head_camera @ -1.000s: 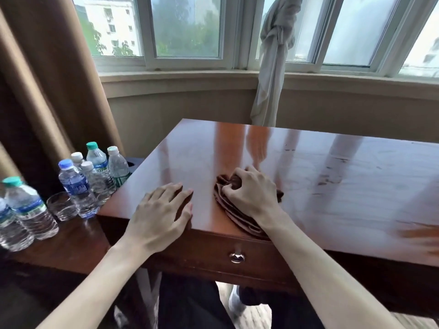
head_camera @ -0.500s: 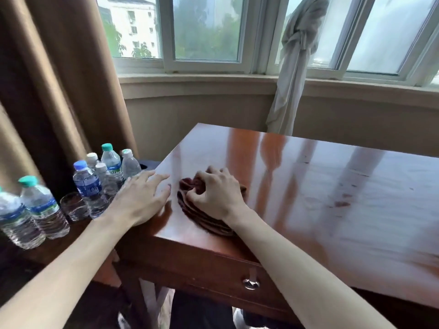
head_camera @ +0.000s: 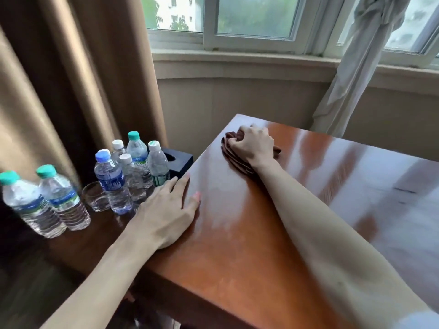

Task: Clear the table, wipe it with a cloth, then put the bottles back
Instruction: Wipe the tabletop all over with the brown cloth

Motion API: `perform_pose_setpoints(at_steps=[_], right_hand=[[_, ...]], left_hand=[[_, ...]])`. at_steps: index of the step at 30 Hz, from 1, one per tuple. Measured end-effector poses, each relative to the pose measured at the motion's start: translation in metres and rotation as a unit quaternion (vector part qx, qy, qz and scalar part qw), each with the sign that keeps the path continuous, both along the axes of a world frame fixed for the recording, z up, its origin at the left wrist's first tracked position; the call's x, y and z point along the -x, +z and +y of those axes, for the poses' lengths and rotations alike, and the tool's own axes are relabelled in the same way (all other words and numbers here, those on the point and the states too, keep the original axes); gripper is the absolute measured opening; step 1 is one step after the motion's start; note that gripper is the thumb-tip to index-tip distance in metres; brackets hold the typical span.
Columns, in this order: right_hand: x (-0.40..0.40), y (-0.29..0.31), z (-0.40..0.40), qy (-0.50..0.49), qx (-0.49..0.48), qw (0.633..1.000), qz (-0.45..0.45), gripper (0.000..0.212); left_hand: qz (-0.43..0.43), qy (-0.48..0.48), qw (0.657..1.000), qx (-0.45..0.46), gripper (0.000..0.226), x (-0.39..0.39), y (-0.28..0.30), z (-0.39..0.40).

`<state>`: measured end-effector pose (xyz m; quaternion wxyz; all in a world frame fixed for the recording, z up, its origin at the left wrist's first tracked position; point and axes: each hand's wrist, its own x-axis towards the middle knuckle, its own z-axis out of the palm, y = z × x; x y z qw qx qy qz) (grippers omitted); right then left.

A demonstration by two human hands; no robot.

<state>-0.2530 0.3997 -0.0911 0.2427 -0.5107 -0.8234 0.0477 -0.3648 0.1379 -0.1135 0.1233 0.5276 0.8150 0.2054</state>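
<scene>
My right hand (head_camera: 253, 144) grips a bunched brown cloth (head_camera: 234, 157) and presses it on the far left corner of the glossy wooden table (head_camera: 273, 233). My left hand (head_camera: 169, 211) rests flat, fingers spread, on the table's left edge. Several plastic water bottles stand on a lower dark surface to the left: a blue-capped one (head_camera: 110, 181) nearest the table, green-capped ones (head_camera: 63, 198) further left.
A small drinking glass (head_camera: 95, 197) stands among the bottles. A dark box with a round hole (head_camera: 177, 161) sits behind them against the table's side. Brown curtains (head_camera: 71, 79) hang at the left, a knotted white curtain (head_camera: 356, 62) at the window behind the table.
My right hand has pushed the cloth away from the front edge to the far left corner. My left hand shifted left along the table's edge, toward the bottles.
</scene>
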Motion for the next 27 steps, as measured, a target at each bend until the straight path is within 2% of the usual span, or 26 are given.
perform_pose_setpoints(at_steps=[4, 7, 9, 11, 17, 21, 24, 27], right_hand=[[-0.004, -0.002, -0.067, 0.124, 0.003, 0.992, 0.02, 0.033], [-0.022, -0.003, -0.129, 0.244, -0.006, 0.969, 0.033, 0.036], [-0.031, -0.004, -0.137, 0.286, -0.003, 0.958, 0.029, 0.04], [-0.032, -0.003, -0.117, 0.268, 0.007, 0.963, 0.035, 0.035], [0.0, -0.002, -0.013, 0.077, 0.015, 0.996, 0.031, 0.031], [0.026, -0.002, 0.005, 0.008, 0.003, 1.0, 0.012, 0.027], [0.028, -0.005, -0.021, 0.022, 0.001, 1.0, 0.001, 0.026], [0.021, -0.007, -0.079, 0.097, -0.011, 0.995, 0.014, 0.022]], left_hand=[[-0.019, 0.005, 1.0, -0.02, 0.071, -0.003, 0.004, -0.003], [-0.015, 0.008, 0.999, -0.045, 0.068, -0.009, 0.009, -0.007], [-0.001, 0.003, 0.999, -0.051, 0.065, -0.012, 0.01, -0.012], [0.01, 0.001, 0.998, -0.06, 0.064, -0.011, 0.011, -0.013], [0.021, 0.001, 0.999, -0.029, 0.062, -0.01, 0.009, -0.007], [0.01, 0.005, 1.0, -0.011, 0.063, -0.007, 0.008, -0.005], [-0.008, -0.003, 1.0, -0.014, 0.064, -0.006, 0.008, -0.004], [-0.077, -0.006, 0.993, -0.092, 0.058, -0.001, 0.011, -0.004]])
